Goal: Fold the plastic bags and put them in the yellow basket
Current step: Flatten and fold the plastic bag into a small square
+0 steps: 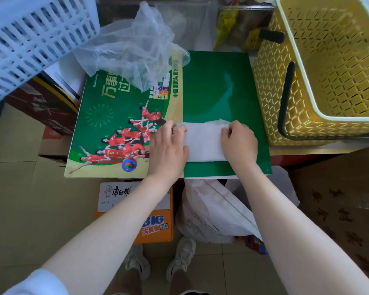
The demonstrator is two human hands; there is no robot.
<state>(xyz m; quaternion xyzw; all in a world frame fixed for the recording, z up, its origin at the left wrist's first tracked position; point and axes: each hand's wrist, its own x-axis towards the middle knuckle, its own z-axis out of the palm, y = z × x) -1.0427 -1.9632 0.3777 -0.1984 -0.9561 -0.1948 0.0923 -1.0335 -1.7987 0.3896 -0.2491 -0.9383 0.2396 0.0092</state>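
A white crate overhangs the far left corner; a crumpled clear bag sits beside it. On the green board, the left hand lies flat on the folded white bag, the right hand pinching its other end. The yellow basket crowds the right edge
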